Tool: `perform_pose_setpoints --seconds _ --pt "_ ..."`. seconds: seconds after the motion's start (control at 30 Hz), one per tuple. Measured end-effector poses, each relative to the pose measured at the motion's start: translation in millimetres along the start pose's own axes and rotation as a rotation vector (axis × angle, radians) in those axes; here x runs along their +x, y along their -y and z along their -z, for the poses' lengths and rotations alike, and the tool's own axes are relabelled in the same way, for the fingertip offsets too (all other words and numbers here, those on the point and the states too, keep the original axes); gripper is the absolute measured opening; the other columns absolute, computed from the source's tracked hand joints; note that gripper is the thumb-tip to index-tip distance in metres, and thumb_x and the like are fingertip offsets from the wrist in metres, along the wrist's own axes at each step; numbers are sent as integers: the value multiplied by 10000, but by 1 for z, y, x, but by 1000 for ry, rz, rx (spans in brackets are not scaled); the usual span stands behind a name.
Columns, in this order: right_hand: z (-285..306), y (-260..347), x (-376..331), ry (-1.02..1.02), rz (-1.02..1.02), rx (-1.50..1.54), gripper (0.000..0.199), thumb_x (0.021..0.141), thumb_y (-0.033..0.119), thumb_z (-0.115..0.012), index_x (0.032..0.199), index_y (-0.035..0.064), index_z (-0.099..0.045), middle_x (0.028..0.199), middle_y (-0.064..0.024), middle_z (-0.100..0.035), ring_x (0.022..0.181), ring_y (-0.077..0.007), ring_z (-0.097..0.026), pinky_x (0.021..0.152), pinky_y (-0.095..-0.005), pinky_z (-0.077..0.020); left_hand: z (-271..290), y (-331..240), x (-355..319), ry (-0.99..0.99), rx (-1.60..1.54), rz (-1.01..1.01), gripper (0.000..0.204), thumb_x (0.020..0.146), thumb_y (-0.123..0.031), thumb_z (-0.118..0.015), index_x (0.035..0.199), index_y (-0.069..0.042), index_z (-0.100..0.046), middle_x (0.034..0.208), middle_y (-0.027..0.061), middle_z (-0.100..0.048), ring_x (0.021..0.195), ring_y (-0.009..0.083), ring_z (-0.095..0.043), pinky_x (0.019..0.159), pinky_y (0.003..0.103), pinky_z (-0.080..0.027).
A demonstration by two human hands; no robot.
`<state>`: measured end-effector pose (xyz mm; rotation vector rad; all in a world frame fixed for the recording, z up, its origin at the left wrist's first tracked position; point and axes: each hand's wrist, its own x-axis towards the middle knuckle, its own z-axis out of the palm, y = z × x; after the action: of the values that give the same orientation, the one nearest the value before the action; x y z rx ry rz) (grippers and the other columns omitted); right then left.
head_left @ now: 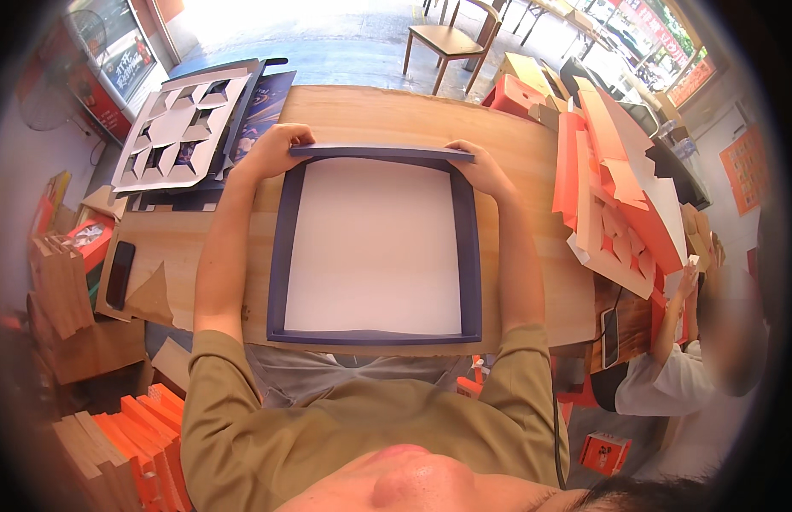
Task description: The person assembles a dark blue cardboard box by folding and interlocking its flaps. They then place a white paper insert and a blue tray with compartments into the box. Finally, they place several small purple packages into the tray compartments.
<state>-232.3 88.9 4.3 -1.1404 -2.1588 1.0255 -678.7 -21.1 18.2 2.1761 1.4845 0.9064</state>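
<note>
A shallow dark blue cardboard box [468, 256] with a white inside lies on the wooden table before me, its open side up. My left hand [278, 147] grips the far left corner, fingers curled over the far wall. At the far right corner my right hand [483, 171] holds the same wall, its thumb and fingers at the edge. That far wall stands folded up between both hands; some fingertips are hidden behind it. Left of my left hand is a white cardboard insert [167, 126] with several cut-out flaps, on top of dark blue cardboard pieces.
Orange and white cardboard pieces [618, 188] pile up on the table's right. A phone [120, 275] lies at the left edge, another phone [610, 337] at the right. A co-worker [669, 375] sits on the right. Folded orange cardboard [148, 439] stands at lower left; a chair [451, 41] is beyond the table.
</note>
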Motion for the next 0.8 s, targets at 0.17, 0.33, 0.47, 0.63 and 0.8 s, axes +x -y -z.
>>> perform_pose_setpoints --seconds 0.17,0.33,0.47,0.63,0.8 --pt "-4 -4 1 -37 51 -38 239 1002 81 -735 1231 16 -751 1059 -70 -767 1002 -154 -686 920 -329 -556 -4 10 0 -18 -40 20 128 939 -72 -798 1032 3 -754 898 112 -769 833 186 -721 779 339 -571" --pt "-7 1 0 -50 88 -72 258 976 8 -717 1231 -3 -754 1086 -84 -775 1014 -169 -705 952 -328 -558 -8 15 1 -46 -89 -19 176 953 -60 -806 1123 -15 -786 966 77 -766 919 172 -717 812 325 -565" --pt "-5 -2 4 -50 112 -78 338 940 -31 -706 1267 18 -772 1137 -125 -795 1048 -218 -732 970 -354 -568 -12 17 3 -68 -238 -27 193 940 -15 -799 1131 -27 -821 1011 66 -762 967 171 -729 847 317 -586" --pt "3 3 -3 -50 308 -178 466 885 -103 -675 1322 35 -765 1226 -141 -790 1147 -267 -729 1017 -374 -561 -14 7 0 -128 -259 -122 253 872 79 -789 1096 -23 -847 1030 70 -769 1001 182 -748 858 316 -608" --pt "7 11 -7 -11 261 -121 533 883 -128 -635 1378 42 -738 1285 -148 -773 1198 -271 -722 1047 -378 -554 -13 15 -2 -99 -168 -138 280 804 14 -885 1080 -23 -846 1043 68 -783 1009 181 -746 854 305 -578"
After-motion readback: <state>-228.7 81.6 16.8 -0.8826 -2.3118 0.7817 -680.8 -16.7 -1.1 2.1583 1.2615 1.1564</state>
